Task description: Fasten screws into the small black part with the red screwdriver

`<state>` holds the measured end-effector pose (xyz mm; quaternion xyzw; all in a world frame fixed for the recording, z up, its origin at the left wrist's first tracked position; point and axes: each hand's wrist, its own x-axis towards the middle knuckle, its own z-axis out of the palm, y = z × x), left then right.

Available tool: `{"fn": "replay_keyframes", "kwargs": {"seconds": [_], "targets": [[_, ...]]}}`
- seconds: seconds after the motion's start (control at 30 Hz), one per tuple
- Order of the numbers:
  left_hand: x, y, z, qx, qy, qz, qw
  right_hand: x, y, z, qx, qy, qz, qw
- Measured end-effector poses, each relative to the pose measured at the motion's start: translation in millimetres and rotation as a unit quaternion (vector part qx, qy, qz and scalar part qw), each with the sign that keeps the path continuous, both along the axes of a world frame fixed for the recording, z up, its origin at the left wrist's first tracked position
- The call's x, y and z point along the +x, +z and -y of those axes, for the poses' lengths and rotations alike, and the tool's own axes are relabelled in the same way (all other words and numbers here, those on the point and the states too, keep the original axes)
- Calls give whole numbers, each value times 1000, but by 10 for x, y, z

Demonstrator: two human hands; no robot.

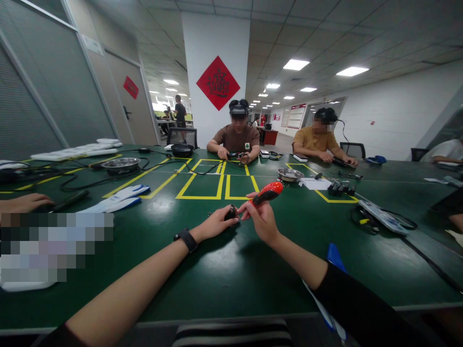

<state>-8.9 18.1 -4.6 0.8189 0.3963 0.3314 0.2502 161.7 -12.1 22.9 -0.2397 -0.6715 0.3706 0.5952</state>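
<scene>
Near the middle of the table, my left hand [216, 223] is closed around a small dark cylindrical part [232, 211] with a shiny metal end facing up. My right hand [263, 219] grips a screwdriver with a red and black handle [269, 192]. Its handle slants up to the right, and its lower end points toward the dark part. The fingertips of both hands almost meet there, so whether the tip touches the part cannot be made out. A dark watch [186, 239] is on my left wrist.
White-blue gloves [121, 197] lie left, and another blue-tipped glove [336, 258] is beneath my right forearm. Metal bowls [290, 174], black cylindrical parts [342, 188] and cables [398, 218] are farther out. Co-workers sit opposite; another person's hand [27, 202] rests at left.
</scene>
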Motion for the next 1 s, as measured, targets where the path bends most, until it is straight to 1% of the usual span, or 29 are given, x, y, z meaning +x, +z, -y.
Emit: {"fn": "replay_keyframes", "kwargs": {"seconds": [0.23,0.53,0.67,0.77,0.9,1.0], "targets": [[-2,16,8,0,-13,11,1000,-3,10,-11,-9,8,-39,999],[6,28,19,-16,-8,22,1000,7,68,-18,-53,61,-81,993],[-1,36,22,-19,-28,35,999,10,87,-1,-58,76,-81,992],[-6,37,18,-14,-44,35,998,-6,84,3,-56,73,-66,994],[-8,33,18,-13,-23,21,999,-34,79,6,-60,55,-72,994],[-5,38,25,-18,-16,12,1000,-45,88,4,-70,23,-90,993]]}}
